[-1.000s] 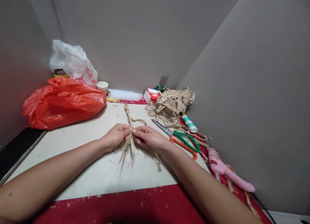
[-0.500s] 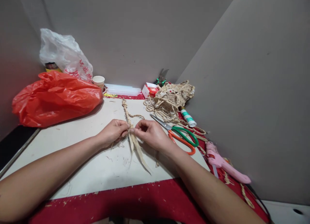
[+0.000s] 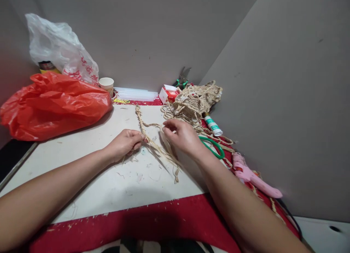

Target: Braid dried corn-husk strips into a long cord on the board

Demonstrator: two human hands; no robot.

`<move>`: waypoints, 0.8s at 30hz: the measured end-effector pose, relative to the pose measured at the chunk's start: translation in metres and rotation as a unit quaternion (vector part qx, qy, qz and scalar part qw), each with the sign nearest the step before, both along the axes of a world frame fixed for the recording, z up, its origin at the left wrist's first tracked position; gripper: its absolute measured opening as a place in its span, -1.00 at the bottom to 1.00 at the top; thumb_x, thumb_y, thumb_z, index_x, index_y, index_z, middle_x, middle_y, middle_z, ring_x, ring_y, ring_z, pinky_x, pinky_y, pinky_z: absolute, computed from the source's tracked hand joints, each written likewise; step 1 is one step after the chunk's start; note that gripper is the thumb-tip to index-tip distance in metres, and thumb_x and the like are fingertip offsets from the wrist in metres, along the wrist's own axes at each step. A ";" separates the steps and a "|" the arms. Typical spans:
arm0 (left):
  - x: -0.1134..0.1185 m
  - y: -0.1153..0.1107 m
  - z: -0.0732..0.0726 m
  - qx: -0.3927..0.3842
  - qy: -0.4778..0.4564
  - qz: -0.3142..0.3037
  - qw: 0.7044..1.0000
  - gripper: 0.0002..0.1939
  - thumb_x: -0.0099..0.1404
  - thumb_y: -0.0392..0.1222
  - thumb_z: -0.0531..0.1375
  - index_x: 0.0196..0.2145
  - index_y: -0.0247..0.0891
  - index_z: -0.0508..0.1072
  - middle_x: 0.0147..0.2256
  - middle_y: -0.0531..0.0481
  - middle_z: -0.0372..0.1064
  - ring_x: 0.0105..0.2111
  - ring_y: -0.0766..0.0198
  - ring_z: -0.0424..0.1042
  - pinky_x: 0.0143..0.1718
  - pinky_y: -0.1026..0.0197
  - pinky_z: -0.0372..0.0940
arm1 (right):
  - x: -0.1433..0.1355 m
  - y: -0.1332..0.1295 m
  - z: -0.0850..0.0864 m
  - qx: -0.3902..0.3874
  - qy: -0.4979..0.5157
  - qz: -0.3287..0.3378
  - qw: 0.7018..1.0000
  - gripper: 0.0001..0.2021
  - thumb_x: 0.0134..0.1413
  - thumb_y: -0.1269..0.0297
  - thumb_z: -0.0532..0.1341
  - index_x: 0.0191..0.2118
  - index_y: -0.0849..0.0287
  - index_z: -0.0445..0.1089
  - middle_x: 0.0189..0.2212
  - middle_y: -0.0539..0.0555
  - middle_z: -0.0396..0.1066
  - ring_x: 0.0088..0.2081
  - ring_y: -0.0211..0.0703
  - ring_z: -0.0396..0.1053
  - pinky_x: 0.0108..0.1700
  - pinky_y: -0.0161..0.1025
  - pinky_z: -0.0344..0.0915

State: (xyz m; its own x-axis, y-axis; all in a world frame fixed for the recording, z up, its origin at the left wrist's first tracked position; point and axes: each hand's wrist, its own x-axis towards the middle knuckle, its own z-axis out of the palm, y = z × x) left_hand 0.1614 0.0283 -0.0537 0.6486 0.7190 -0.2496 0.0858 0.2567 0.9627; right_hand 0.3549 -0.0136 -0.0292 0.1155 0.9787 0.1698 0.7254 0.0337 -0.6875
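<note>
A thin braid (image 3: 139,118) of pale plant fibre lies on the white board, its loose strands fanning toward the lower right. My left hand (image 3: 125,145) is closed, pinching the braid where the loose strands begin. To the right, my right hand (image 3: 183,136) is raised a little, thumb and fingertips closed on one pale fibre strand (image 3: 167,142) drawn away from the others. A thin twisted cord (image 3: 151,125) branches off the braid toward the right fingertips. Scissors show only a green handle (image 3: 212,145), since my right hand and forearm cover the rest.
An orange-red plastic bag (image 3: 57,107) sits left, before a clear bag (image 3: 60,45) and paper cup (image 3: 106,85). Clear sticks (image 3: 136,94), a small box (image 3: 168,94), pliers (image 3: 182,77) and a cord bundle (image 3: 198,101) line the back. A pink glue gun (image 3: 254,178) lies right.
My right hand has moved right and slightly up from the braid, drawing a strand with it, and now covers most of the scissors. My left hand stays on the braid. The view has shifted slightly.
</note>
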 end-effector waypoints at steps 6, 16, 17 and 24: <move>-0.001 0.000 0.000 0.015 -0.006 -0.014 1.000 -0.68 0.22 -0.16 0.09 -0.65 -0.27 0.20 -0.76 0.18 -0.02 -0.77 0.51 -0.13 -0.75 0.33 -0.25 | -0.026 -0.004 -0.005 -0.067 0.071 0.101 0.990 -0.72 -0.07 0.12 0.22 -0.37 0.27 0.47 -0.49 0.04 0.42 -0.47 -0.28 0.27 -0.42 -0.35 0.17; 0.000 0.004 -0.001 0.022 0.036 -0.026 0.999 -0.78 0.25 -0.18 0.06 -0.45 -0.33 0.42 -0.74 0.19 0.01 -0.76 0.52 -0.12 -0.73 0.33 -0.23 | -0.014 0.009 -0.014 -0.229 0.372 0.122 0.891 -0.79 -0.22 0.22 0.31 -0.45 0.29 0.43 -0.61 -0.01 0.40 -0.60 -0.38 0.23 -0.50 -0.39 0.13; 0.000 0.004 -0.002 0.020 0.038 -0.027 0.999 -0.78 0.25 -0.18 0.06 -0.45 -0.33 0.42 -0.74 0.19 0.00 -0.76 0.52 -0.12 -0.73 0.32 -0.23 | -0.014 0.010 -0.014 -0.232 0.380 0.119 0.887 -0.79 -0.23 0.23 0.32 -0.46 0.29 0.43 -0.61 -0.01 0.41 -0.60 -0.39 0.23 -0.51 -0.40 0.13; 0.000 0.004 0.002 0.007 0.052 -0.031 0.998 -0.78 0.25 -0.19 0.06 -0.48 -0.33 0.40 -0.75 0.19 -0.01 -0.77 0.52 -0.13 -0.73 0.32 -0.25 | -0.016 0.011 -0.015 -0.204 0.353 0.086 0.909 -0.83 -0.22 0.31 0.31 -0.44 0.30 0.43 -0.65 -0.03 0.38 -0.59 -0.39 0.24 -0.49 -0.40 0.16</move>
State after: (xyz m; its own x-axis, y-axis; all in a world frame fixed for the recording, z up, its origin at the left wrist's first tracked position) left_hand 0.1618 0.0321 -0.0512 0.6632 0.6817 -0.3089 0.2018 0.2346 0.9509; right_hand 0.3389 -0.0022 -0.0437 -0.1063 0.9572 -0.2694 0.1059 -0.2585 -0.9602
